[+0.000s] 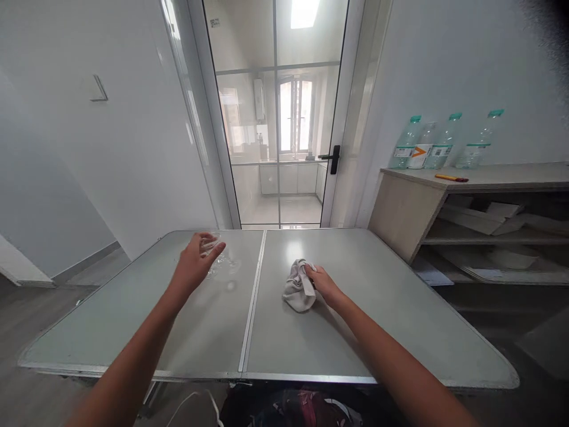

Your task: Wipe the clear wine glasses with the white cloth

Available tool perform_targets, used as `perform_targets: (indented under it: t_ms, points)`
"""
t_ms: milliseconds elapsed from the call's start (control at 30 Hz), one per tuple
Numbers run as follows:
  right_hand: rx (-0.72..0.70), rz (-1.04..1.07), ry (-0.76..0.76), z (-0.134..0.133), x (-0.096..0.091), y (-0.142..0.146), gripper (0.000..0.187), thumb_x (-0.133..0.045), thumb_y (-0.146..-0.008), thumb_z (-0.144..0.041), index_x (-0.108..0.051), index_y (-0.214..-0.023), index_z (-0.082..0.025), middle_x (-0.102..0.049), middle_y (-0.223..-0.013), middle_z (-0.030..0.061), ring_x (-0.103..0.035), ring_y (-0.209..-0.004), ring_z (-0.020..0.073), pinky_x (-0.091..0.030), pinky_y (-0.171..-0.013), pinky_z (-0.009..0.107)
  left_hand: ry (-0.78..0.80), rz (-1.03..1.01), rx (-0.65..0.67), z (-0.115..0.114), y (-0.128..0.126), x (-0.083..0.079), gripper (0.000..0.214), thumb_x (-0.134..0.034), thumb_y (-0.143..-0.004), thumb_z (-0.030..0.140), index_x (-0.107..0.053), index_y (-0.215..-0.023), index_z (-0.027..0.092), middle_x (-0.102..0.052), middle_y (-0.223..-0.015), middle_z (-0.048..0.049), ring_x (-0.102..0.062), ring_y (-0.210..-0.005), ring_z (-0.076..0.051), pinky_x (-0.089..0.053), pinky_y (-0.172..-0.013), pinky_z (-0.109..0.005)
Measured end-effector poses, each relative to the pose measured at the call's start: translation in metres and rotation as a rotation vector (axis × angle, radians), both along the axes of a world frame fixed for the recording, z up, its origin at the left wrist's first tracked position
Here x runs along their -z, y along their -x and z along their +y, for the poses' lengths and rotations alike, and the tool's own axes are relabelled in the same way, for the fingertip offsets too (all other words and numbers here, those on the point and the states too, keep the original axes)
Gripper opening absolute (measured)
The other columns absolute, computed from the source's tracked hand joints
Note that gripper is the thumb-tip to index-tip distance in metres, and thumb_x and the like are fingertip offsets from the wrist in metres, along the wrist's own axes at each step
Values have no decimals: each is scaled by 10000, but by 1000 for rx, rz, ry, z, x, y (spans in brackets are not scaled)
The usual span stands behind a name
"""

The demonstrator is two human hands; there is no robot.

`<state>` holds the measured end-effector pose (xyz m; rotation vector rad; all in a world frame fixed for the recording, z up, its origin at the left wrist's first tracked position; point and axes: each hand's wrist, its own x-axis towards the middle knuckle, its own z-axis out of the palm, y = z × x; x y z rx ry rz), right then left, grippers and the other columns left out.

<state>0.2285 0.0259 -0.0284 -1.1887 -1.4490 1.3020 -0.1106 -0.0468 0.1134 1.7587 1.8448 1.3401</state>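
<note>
On the left half of the table, my left hand (pixel 199 255) is curved around a clear glass (pixel 216 237), with the thumb on its near side. The glass is see-through and partly hidden by the hand, so its full shape is hard to make out. To the right of the table's middle seam, my right hand (pixel 320 282) grips a crumpled, light grey cloth (pixel 299 290) by its upper right side. The cloth hangs in a loose bunch at or just above the tabletop.
The grey-green folding table (pixel 355 344) has a metal edge and a centre seam (pixel 253 296). Behind it stands a glass door (pixel 278 130). At right, a wooden shelf unit (pixel 400 201) carries several plastic bottles (pixel 440 148) and an orange-yellow, pen-like object (pixel 451 177).
</note>
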Motion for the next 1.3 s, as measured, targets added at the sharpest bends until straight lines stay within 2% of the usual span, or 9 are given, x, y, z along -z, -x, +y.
perform_targets:
  t_ms: [167,333,433,567,667,767,1033,1167,1300]
  points:
    - [125,465,138,12,2,-12,457,-699,-739,-621,-689,-916,-199,-698,-932,62,-626,-840,216,-521,-689,307,70,-783,445,55,-63,32,577,-595,-845,686,-417,-1225,291,-615,-1168,-60,-747,-876,-247,-579,-804,-434]
    - [213,666,79,21,-2,-23,371,-760,-726,-543,-701,-876,-209,-706,-934,43,-641,-820,198,-553,-745,335,341,-1097,647,84,-111,73,585,-707,-796,537,-395,-1196,247,-606,-1020,-51,-731,-818,-238,-571,-807,-442]
    - [304,760,-27,24,-4,-24,341,-783,-733,-498,-694,-866,-197,-708,-915,39,-641,-798,186,-549,-776,335,226,-932,683,80,-120,93,616,-672,-835,451,-328,-1306,251,-610,-1075,-58,-710,-847,-216,-549,-833,-430]
    - [386,782,-262,16,-10,-20,355,-689,-850,-523,-688,-992,-199,-712,-1007,55,-652,-908,203,-526,-848,347,-23,-351,616,66,-121,113,551,-633,-894,431,-343,-1322,238,-636,-1152,-75,-645,-892,-167,-503,-838,-345]
    - [289,571,-440,-1,-17,-16,347,-586,-936,-515,-679,-1033,-195,-695,-991,54,-632,-934,209,-496,-871,343,-70,38,522,58,-124,122,481,-626,-896,430,-422,-1286,235,-649,-1162,-62,-635,-861,-166,-497,-829,-337]
    - [15,163,-580,-19,-25,-12,320,-566,-958,-474,-684,-1062,-195,-671,-918,38,-605,-874,202,-474,-849,322,-55,298,520,52,-128,126,491,-577,-921,429,-420,-1340,226,-655,-1141,-63,-662,-810,-179,-502,-786,-334]
    - [-303,-96,-368,-29,-25,-4,572,-473,-990,-557,-433,-1490,-281,-647,-1151,54,-580,-1085,239,-427,-1018,414,-9,761,632,43,-131,122,445,-560,-908,399,-467,-1284,181,-635,-1087,-108,-683,-869,-264,-484,-693,-318]
    - [-285,-36,-366,-29,-25,-5,579,-441,-983,-612,-485,-1471,-303,-620,-1260,69,-507,-1245,275,-395,-1073,439,109,544,686,38,-137,115,350,-542,-920,448,-509,-1152,188,-621,-912,-63,-629,-765,-220,-453,-675,-305]
    - [-361,80,-426,-37,-32,-10,595,-431,-997,-590,-440,-1498,-270,-660,-986,48,-628,-875,224,-493,-892,414,443,-45,917,34,-140,96,483,-331,-968,621,-524,-992,179,-542,-755,-6,-434,-531,-113,-382,-534,-262]
